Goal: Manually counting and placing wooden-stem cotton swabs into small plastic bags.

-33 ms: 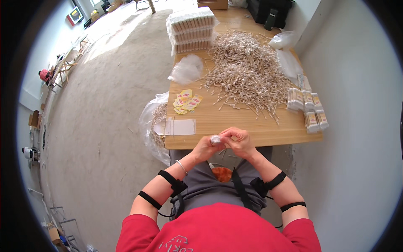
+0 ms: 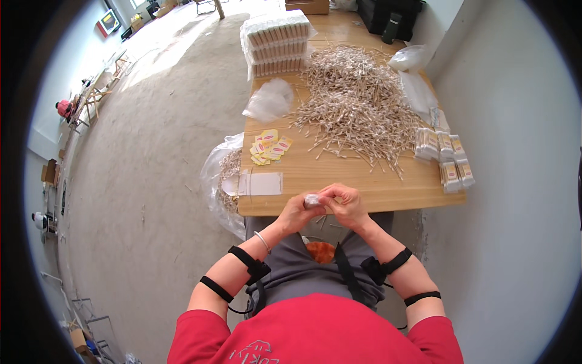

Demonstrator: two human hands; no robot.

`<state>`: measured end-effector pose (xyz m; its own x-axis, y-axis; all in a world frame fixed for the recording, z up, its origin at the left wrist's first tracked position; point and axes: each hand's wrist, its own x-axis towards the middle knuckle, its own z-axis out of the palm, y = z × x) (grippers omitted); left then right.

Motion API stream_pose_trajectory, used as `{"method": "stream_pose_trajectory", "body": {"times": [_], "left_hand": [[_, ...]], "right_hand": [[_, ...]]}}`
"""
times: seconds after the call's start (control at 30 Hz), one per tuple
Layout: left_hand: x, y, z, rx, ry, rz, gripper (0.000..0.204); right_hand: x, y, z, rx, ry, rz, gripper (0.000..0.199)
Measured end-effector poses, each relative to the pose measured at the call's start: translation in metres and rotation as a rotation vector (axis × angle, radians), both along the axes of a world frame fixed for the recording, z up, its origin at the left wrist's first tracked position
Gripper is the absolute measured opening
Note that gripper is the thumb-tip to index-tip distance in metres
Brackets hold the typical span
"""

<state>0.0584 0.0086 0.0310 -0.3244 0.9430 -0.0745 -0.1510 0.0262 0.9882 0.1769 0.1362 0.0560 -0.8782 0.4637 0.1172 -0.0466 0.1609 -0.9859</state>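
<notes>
My left hand (image 2: 296, 213) is closed around a small pack of cotton swabs (image 2: 311, 199), held upright at the table's near edge. Only its whitish, plastic-wrapped end shows; the fingers cover the rest. My right hand (image 2: 345, 206) pinches at the right side of this same end, thumb and forefinger together. Beyond both hands spreads a large heap of loose cotton swabs (image 2: 357, 91) with wooden sticks. To the left lie a white card sleeve (image 2: 265, 184) and scattered yellow-and-white labels (image 2: 270, 147). Finished-looking swab packs (image 2: 448, 155) sit at the right edge.
Stacked swab bundles in plastic (image 2: 279, 45) stand at the table's far left, with clear bags (image 2: 270, 101) before them. Another plastic bag (image 2: 407, 57) lies far right, near a dark bottle (image 2: 391, 28). A bag of swabs (image 2: 213, 173) hangs beside the left edge; a wall (image 2: 515, 182) rises at right.
</notes>
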Motion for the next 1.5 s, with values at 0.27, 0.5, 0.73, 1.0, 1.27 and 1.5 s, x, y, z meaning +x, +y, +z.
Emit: {"method": "stream_pose_trajectory", "body": {"times": [0.27,0.5,0.73,1.0,1.27,1.5], "left_hand": [[-0.010,0.007,-0.015,0.007,-0.055,0.183,0.022],[-0.012,0.015,-0.023,-0.042,-0.086,0.181,0.010],[-0.023,0.016,-0.031,-0.055,-0.128,0.065,0.009],[-0.010,0.012,-0.027,0.085,0.275,0.163,0.028],[-0.015,0.012,-0.022,-0.055,0.399,0.130,0.024],[-0.009,0.013,-0.007,0.026,0.130,0.141,0.021]], "right_hand": [[-0.007,0.004,-0.019,0.275,0.009,-0.152,0.005],[-0.010,0.011,-0.037,0.105,0.003,-0.108,0.011],[-0.010,0.014,-0.044,-0.211,-0.096,-0.056,0.012],[-0.001,0.010,-0.031,0.042,0.007,-0.133,0.017],[0.006,0.014,-0.028,0.269,-0.108,-0.055,0.015],[0.001,0.013,-0.032,0.232,-0.059,-0.092,0.015]]}}
